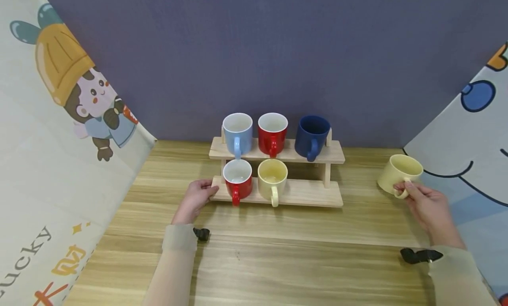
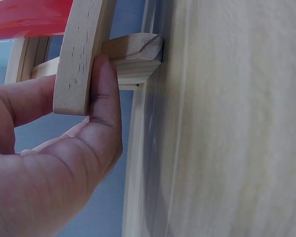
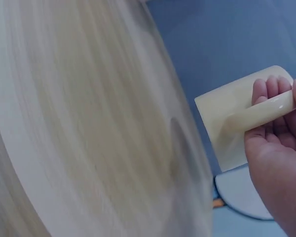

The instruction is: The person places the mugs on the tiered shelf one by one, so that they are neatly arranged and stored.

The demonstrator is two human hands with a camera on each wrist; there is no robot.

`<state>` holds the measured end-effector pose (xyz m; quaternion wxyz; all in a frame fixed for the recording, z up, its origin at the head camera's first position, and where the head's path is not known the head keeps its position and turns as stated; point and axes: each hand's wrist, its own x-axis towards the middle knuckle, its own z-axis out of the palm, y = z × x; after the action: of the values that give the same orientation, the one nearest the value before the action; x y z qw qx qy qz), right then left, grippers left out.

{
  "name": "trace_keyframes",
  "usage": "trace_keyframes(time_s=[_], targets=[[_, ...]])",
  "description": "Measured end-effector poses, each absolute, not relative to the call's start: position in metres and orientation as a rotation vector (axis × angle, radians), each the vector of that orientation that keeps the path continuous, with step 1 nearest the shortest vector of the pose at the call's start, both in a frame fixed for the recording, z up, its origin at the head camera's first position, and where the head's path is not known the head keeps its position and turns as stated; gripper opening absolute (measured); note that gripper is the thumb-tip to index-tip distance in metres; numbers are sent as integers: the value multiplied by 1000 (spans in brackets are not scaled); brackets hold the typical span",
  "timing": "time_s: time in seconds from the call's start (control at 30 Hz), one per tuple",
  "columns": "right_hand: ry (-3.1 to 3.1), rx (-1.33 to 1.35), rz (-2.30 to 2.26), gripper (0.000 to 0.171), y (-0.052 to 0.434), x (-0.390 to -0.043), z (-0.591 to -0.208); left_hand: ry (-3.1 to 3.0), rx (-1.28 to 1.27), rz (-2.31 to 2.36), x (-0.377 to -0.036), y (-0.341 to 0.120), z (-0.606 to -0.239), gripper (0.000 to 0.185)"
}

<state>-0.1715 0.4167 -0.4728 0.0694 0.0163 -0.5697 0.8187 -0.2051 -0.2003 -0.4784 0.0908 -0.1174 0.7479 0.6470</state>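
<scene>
Gripping the wooden rack's (image 1: pixel 309 193) lower left end, the left hand (image 1: pixel 196 198) steadies it; right of the rack, the right hand (image 1: pixel 426 207) grasps a yellow mug (image 1: pixel 398 173) by its handle.

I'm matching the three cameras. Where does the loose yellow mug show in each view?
Head: yellow mug at far right, right hand gripping its handle.
Left wrist: not in it.
Right wrist: at right, fingers through the handle.
Shared landmark: the wooden table.

red mug (image 2: pixel 29 17) cropped by frame, table (image 3: pixel 89 123) blurred
</scene>
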Motion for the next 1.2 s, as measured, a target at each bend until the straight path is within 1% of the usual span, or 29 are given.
trace_keyframes(time_s=[0.13, 0.4, 0.77, 0.97, 1.2], targets=[[-1730, 118, 2404, 21, 399, -165, -464, 2214, -344, 1936, -205, -201, -479, 47], [-1737, 49, 2412, 19, 373, -153, -452, 2220, -348, 1924, -206, -200, -480, 47], [-1609, 269, 2384, 18, 326, -137, -446, 2222, -347, 1937, -206, -200, -479, 46], [-1724, 239, 2304, 20, 301, -125, -441, 2228, -337, 1935, -206, -201, -480, 47], [-1841, 227, 2269, 23, 271, -117, -445, 2227, -339, 1943, -207, -201, -482, 45]])
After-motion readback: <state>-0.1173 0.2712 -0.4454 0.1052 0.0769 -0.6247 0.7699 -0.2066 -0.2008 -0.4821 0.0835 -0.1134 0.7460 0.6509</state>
